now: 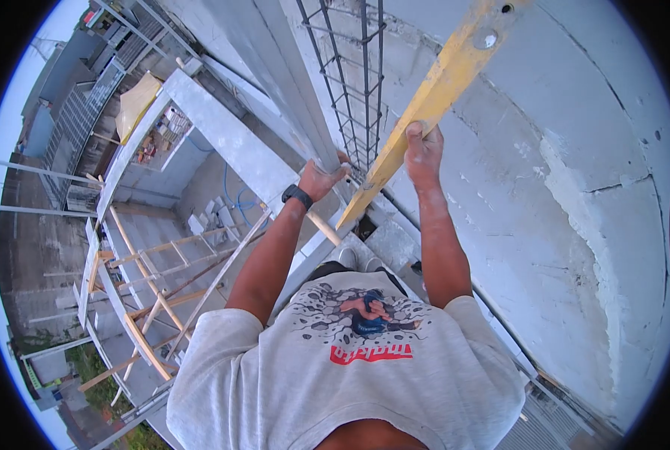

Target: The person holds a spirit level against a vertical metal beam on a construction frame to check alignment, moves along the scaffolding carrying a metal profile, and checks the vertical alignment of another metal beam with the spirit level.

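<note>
My left hand (323,181), with a dark band at the wrist, is closed around the lower part of a long grey board (278,71) that rises toward the top of the view. My right hand (424,154) grips the edge of a long yellow spirit level (432,79), thumb on its near face. This worn, tilted bar has two round openings near its upper end. Between the two stands a rebar cage (350,75) of dark ribbed steel. The far sides of both hands' grips are hidden.
A pale block wall (545,195) rises close on the right. Below my shoes (347,258) lies a narrow ledge. At left, a drop opens to a lower floor with wooden framing (147,262), a pale concrete beam (233,142), loose blocks (213,217) and a blue hose (241,201).
</note>
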The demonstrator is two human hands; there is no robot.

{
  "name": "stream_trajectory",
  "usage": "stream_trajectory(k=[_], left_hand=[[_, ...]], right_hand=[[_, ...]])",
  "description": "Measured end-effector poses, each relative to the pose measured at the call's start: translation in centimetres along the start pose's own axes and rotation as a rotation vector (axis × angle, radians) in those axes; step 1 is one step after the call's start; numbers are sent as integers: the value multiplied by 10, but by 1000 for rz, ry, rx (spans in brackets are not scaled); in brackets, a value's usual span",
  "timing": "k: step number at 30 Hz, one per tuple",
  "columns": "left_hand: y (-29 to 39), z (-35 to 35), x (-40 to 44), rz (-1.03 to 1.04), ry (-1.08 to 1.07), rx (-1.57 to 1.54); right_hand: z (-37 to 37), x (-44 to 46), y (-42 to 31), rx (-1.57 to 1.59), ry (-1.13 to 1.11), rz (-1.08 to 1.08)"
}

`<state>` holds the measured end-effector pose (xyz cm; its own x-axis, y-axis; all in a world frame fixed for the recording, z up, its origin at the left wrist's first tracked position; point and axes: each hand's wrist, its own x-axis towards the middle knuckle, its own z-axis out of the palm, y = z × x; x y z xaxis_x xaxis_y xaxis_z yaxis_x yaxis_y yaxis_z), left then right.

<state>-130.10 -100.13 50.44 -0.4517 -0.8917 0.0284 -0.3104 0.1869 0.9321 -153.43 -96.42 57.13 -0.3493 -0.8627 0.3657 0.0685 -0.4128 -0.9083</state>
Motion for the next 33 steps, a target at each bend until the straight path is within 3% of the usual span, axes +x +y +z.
stream_trajectory(k=[4, 11, 24, 29, 33], left_hand=[[-7, 1, 2, 28, 1, -25], [-11, 0, 3, 42, -1, 7], [-17, 1, 8, 18, -52, -35], [-17, 0, 9, 29, -59, -30], [-14, 0, 10, 19, -59, -25]], right_hand=[[29, 14, -15, 21, 153, -114], [54, 20, -24, -225, 76, -108], [70, 28, -33, -155, 4, -87], [72, 28, -30, -361, 172, -211], [78, 26, -40, -267, 221, -179]])
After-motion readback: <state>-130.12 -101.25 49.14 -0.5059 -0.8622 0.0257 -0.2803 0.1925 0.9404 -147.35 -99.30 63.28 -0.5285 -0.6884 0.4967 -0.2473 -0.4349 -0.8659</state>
